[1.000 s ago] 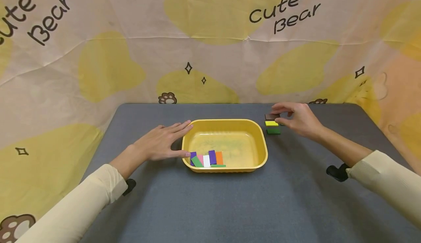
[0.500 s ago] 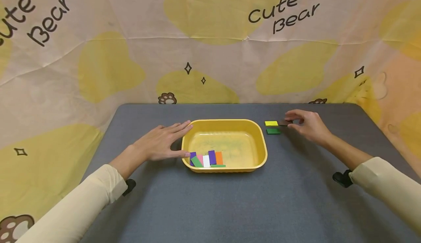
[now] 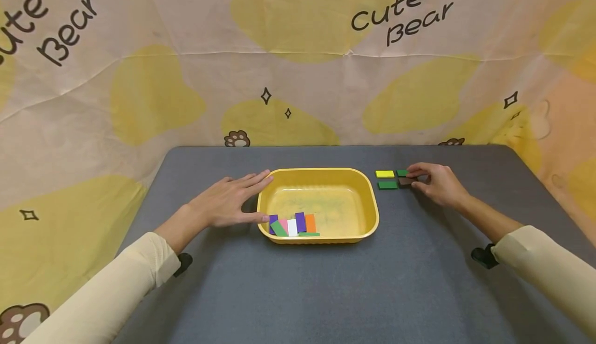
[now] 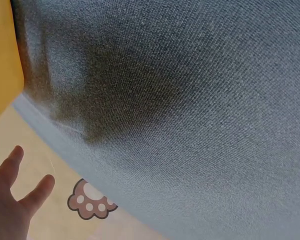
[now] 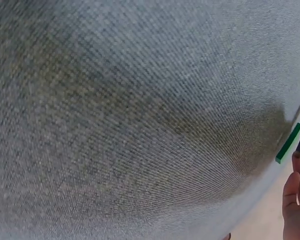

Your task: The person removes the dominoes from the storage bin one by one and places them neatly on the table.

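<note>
Brown block (image 3: pixel 406 182), pinched between thumb and fingers of an outstretched right hand (image 3: pixel 438 183), sits beside 1 yellow block (image 3: pixel 384 174) and 2 green blocks (image 3: pixel 387 185) just right of a yellow tray (image 3: pixel 342 214) on a gray table (image 3: pixel 298 292). A left hand (image 3: pixel 230 199) splays its fingers wide at the tray's left rim. Only the head view shows 7 more blocks (image 3: pixel 292 228), in 5 colors, inside the tray.

Head view evenly, fairly brightly lit; soft shadows on desk (image 3: pixel 298 292), faint sheen inside yellow tray (image 3: pixel 321 240). Wrist views dimmer, slightly grainy, with broad dark shadow patches; desk edge bows in right wrist view.
</note>
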`<control>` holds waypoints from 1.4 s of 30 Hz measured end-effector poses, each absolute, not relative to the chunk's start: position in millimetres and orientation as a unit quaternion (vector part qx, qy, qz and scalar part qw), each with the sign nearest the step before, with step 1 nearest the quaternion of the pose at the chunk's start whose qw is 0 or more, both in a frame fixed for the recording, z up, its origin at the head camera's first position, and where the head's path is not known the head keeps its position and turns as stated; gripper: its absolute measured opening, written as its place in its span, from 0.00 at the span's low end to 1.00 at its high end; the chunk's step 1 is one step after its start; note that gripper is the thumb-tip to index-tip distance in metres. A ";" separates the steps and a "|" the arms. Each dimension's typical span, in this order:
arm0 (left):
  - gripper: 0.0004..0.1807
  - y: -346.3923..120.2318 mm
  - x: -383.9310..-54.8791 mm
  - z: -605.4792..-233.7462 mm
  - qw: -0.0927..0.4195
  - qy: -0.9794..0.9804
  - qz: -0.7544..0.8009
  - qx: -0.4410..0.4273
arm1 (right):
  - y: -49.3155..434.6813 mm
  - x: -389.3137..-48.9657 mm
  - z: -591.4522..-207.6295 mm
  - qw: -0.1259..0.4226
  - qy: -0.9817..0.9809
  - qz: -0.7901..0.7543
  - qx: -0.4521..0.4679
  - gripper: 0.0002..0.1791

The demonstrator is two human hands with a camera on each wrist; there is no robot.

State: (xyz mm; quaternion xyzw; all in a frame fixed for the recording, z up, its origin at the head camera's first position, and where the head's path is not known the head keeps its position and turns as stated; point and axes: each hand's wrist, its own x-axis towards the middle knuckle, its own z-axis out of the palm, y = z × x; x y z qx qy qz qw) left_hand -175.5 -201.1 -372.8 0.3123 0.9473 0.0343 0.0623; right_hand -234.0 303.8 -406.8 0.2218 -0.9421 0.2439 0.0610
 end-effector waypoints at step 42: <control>0.54 -201.7 -174.3 -371.2 0.065 0.947 0.040 0.313 | 279.1 -235.5 -361.0 0.065 -0.924 0.299 0.230 0.22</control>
